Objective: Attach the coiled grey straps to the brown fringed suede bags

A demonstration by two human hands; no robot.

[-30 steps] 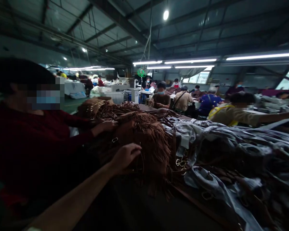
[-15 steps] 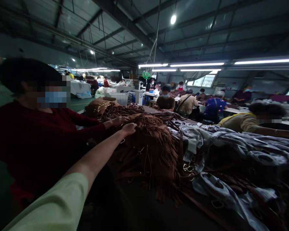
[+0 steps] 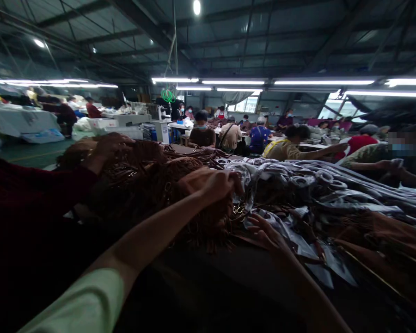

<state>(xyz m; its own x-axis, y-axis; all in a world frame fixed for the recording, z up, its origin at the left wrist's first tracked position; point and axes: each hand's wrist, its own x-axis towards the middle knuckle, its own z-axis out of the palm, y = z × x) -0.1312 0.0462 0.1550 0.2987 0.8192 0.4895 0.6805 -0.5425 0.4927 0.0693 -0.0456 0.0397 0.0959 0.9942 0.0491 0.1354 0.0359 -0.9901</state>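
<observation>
My left hand (image 3: 219, 186) is closed on a brown fringed piece (image 3: 190, 179) at the right end of a heap of brown fringed material. My right hand (image 3: 265, 231) is raised a little to the right of it, fingers apart and holding nothing, in front of clear plastic wrapping. Small gold-coloured metal rings (image 3: 238, 210) lie between the two hands. Dark brown straps and fringes hang beneath my left hand.
At the left, a co-worker's hand (image 3: 113, 144) rests on the brown heap. Plastic-wrapped straps (image 3: 298, 175) cover the right side of the table, beside brown pieces (image 3: 395, 231). Several people sit at tables behind.
The view has swung right. My left hand has moved right along the heap and now grips a brown piece. My right hand has come into view. The co-worker's hand has lifted higher on the heap.
</observation>
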